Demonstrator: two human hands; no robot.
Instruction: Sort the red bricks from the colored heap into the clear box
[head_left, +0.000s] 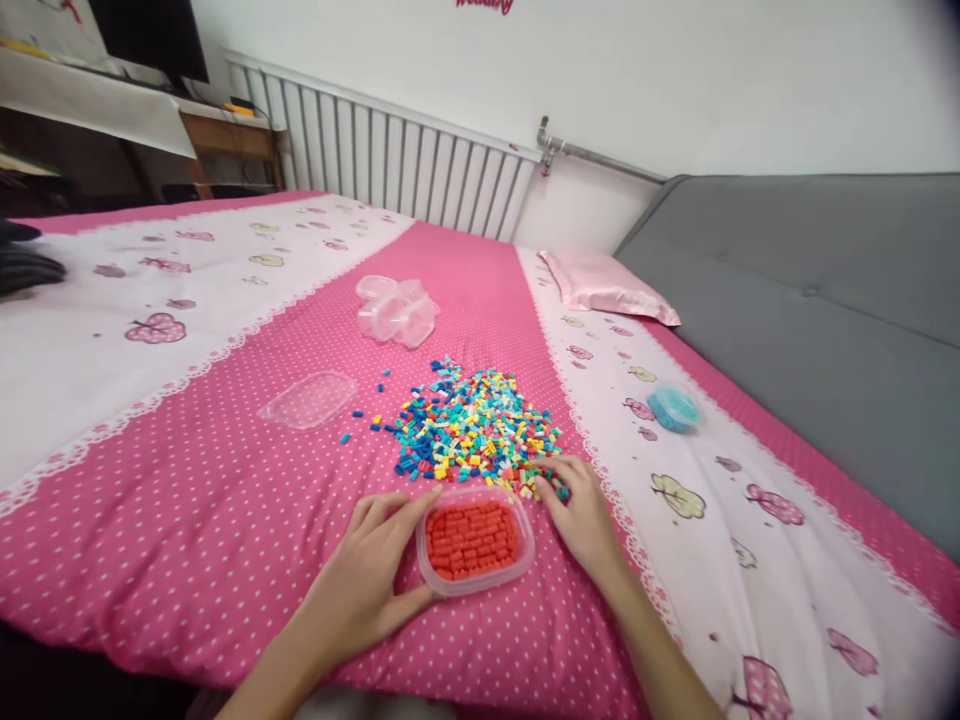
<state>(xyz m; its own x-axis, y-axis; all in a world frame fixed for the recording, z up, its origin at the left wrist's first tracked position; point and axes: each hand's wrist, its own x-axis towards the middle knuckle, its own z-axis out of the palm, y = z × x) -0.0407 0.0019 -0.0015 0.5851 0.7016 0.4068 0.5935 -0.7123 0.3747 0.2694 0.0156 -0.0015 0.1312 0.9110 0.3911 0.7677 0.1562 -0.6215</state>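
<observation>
A clear plastic container (525, 560) sits near the bed's front edge, with small red bricks (472, 540) packed in rows inside. My left hand (375, 560) grips its left side, fingers at the upper rim and thumb at the lower corner. Just beyond it spreads a loose pile of small multicoloured bricks (480, 420), mostly blue, teal, yellow and red. At the pile's right edge, my right hand (577, 505) reaches in with thumb and index finger apart among the pieces. No held brick can be made out there.
A clear lid (311, 400) lies left of the pile, and several stacked clear containers (397, 310) stand behind it. To the right is a closed tub with blue contents (673, 409). A pink pillow (607, 285) rests by the grey headboard (810, 300).
</observation>
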